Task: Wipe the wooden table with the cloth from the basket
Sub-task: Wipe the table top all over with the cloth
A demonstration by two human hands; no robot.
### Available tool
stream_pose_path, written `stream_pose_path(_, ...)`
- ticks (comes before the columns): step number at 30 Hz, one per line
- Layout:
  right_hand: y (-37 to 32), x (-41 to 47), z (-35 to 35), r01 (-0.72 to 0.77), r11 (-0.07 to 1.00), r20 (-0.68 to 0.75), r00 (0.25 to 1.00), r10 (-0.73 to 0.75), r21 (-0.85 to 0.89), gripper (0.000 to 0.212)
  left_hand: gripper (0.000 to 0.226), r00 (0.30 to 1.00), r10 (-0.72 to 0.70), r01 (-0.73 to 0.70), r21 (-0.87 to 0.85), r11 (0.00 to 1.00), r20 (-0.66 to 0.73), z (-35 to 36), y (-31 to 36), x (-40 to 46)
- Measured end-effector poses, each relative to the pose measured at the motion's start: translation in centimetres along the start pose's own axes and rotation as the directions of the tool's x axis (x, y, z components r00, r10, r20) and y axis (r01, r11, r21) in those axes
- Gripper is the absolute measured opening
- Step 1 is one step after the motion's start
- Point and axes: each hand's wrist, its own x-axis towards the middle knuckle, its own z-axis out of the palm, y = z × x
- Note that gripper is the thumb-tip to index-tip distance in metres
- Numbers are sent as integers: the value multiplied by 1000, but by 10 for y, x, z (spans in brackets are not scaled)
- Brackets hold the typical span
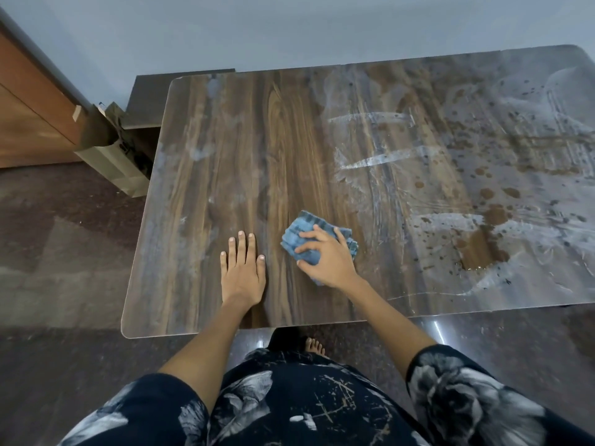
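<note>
- Across most of the view, a wooden table is stretching from a rounded near-left corner to a far-right corner beside a pale wall; its near edge is running just in front of the person's body.
- On the table's left half, dark wood grain is lying bare and open, with only faint pale smudges.
- On its right half, a whitish film, smeared streaks and brown spots and puddles are spreading toward the right edge.
- Beyond the left edge, dark speckled floor is showing, with a brown cabinet and a paper bag sitting near the far-left corner.
- At the bottom, dark flower-print sleeves and clothing are filling the frame, and bare toes are showing under the table's near edge.
- Near the front centre, the left hand is lying flat and open on bare wood, fingers straight, holding nothing.
- Just beside it, the right hand is curling its fingers down over the cloth, pressing it against the tabletop.
- Under that hand, the cloth is sitting bunched in folds, blue and ribbed, sticking out past the fingers.
- No readable writing is showing anywhere.
</note>
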Motion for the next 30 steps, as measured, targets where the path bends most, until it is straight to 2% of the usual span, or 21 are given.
stream_pose_path(4,7,-35,2,121,993,108,987,-119,-12,13,53,1000,-22,22,0,1000,-1,1,3,-2)
stream_pose_path(8,23,-66,-3,145,989,149,978,-145,12,11,54,1000,-29,29,0,1000,3,2,4,-6)
stream_pose_path(10,33,-74,-11,108,994,128,986,-110,26,9,54,1000,-24,24,8,1000,7,2,4,-11)
stream_pose_path(15,34,-55,-19,-79,995,-104,991,86,68,10,54,1000,-23,23,28,999,-4,5,4,-22)
stream_pose_path(18,9,-36,-5,-159,986,-99,982,163,43,24,53,999,-36,36,23,999,-3,6,6,-22)
stream_pose_path(20,-6,-34,4,-100,995,-10,995,99,-14,35,53,999,-37,37,31,999,-5,7,6,-22)
stream_pose_path(22,-15,-44,10,32,998,115,993,-26,-48,39,58,1000,-18,18,46,999,-10,6,3,-21)
stream_pose_path(25,-9,-62,11,150,989,250,958,-144,-9,35,70,992,125,-125,111,986,8,-1,-6,-13)
stream_pose_path(27,3,-66,5,160,987,256,954,-155,3,28,70,981,195,-196,113,974,21,-6,-7,-4)
stream_pose_path(30,15,-48,-7,90,995,146,985,-94,35,20,71,975,216,-219,83,972,40,-14,0,15)
